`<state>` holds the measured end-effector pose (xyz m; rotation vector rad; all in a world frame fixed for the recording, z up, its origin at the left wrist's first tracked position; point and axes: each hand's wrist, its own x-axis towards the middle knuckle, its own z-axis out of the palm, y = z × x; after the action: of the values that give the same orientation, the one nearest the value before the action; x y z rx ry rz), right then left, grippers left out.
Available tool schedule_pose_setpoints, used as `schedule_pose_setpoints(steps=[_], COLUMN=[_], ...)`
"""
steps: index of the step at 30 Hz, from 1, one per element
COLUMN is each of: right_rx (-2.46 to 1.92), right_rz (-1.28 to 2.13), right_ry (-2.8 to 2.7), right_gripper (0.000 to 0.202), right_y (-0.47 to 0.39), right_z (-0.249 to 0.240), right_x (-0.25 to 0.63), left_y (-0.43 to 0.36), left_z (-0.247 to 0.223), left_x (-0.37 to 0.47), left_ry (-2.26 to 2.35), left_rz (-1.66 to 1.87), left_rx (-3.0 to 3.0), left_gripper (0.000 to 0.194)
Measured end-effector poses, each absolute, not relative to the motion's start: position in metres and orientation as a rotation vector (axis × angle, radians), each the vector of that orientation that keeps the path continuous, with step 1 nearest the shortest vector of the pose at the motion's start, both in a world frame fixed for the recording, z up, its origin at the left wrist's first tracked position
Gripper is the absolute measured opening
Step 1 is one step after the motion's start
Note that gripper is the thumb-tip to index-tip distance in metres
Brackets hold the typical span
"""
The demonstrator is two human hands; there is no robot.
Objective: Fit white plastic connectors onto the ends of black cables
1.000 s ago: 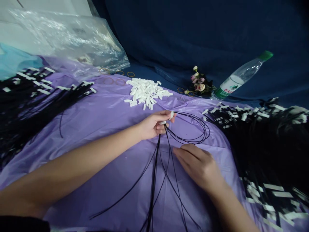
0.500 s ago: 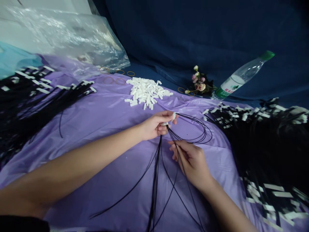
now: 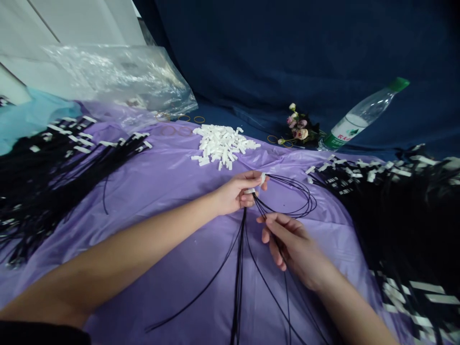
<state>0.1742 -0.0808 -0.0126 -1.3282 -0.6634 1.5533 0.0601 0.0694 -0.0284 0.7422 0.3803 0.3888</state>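
My left hand (image 3: pixel 247 190) is closed on white connector pieces (image 3: pixel 263 178) from which thin black wires (image 3: pixel 312 197) come out. Some of these wires curve to the right in a wide loop; others hang down over the purple cloth (image 3: pixel 179 268) toward the front edge. My right hand (image 3: pixel 287 242) sits just below and to the right, thumb and forefinger pinched on a few of the black wires running down from the left hand. Its other fingers are loosely curled.
A heap of small white pieces (image 3: pixel 223 143) lies beyond my hands. Bundles of black wires with white ends lie left (image 3: pixel 89 177) and right (image 3: pixel 402 215). Behind are rubber bands (image 3: pixel 184 118), a clear plastic bag (image 3: pixel 125 76), artificial flowers (image 3: pixel 298 127) and a tilted bottle (image 3: pixel 362 115).
My right hand has slid slightly down and right along the wires, and its fingers have turned to show more. My left hand keeps its hold. The whole view has shifted slightly.
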Motion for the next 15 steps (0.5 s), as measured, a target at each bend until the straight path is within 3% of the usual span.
schedule_pose_setpoints(steps=[6,15], right_rx=[-1.632,-1.335], right_rz=[0.927,1.483], right_ry=[-0.985,-0.991], right_gripper=[0.028,0.031], right_y=[-0.0876,-0.0821], right_z=[-0.0168,-0.0130], right_x=[0.1716,0.1720], left_y=[0.0688,0.0690], left_z=[-0.0281,-0.0288], left_x=[0.0600,0.0607], left_ry=[0.398,0.405], left_rz=[0.413,0.416], left_rx=[0.739,0.779], left_gripper=[0.007,0.011])
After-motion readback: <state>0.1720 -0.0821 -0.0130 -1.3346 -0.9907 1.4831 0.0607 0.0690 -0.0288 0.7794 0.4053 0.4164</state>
